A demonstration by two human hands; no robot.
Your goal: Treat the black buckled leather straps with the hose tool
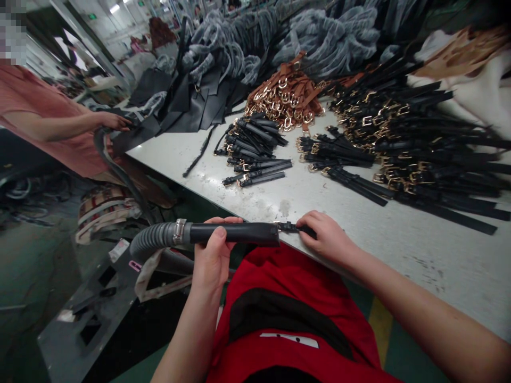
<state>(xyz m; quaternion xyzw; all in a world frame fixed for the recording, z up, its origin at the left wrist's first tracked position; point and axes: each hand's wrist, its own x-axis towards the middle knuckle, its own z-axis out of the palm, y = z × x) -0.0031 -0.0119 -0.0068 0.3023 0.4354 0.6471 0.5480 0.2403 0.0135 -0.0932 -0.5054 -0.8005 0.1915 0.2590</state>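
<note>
My left hand (211, 254) is wrapped round a black nozzle (235, 233) fixed by a metal clamp to a grey ribbed hose (151, 239) that droops off to the left. My right hand (325, 236) pinches a short black strap with a small buckle (288, 227) at the nozzle's mouth, right on the near edge of the white table (399, 234). A small stack of black straps (255, 151) lies further back in the middle of the table.
Brown straps with gold buckles (287, 96) and a large heap of black buckled straps (403, 138) cover the back and right. Plastic-wrapped bundles (319, 37) lie behind. Another person (48, 117) at the left handles black leather pieces (187, 101). A grey machine (88, 314) stands below.
</note>
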